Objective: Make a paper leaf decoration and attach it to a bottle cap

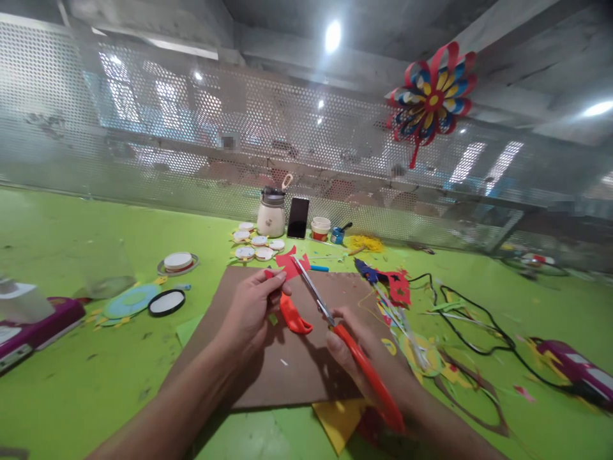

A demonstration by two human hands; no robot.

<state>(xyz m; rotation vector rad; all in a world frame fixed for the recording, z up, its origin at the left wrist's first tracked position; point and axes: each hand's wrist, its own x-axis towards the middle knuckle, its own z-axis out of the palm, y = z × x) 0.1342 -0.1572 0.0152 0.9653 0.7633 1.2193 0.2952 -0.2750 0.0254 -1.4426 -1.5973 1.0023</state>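
My left hand [253,305] pinches a piece of red paper [287,263] above a sheet of brown cardboard [268,377]. A pair of scissors [366,367] with orange-red handles is gripped in my right hand [352,342]. Its blades reach up and left to the red paper, their tips at or over it; how far apart they are is hard to tell. Beneath my hands, a glossy orange-red curved piece [293,316] lies on the cardboard, its kind unclear. Just beyond the paper rests a blue pen-like stick [319,269].
Behind stand a white jug [271,214], a phone [297,218], stacked cups [320,228] and a blue pot [338,235]. Several white discs [259,241] lie nearby. Right are paper scraps [398,287] and a black cable [472,335]; left, a black-rimmed disc [166,303].
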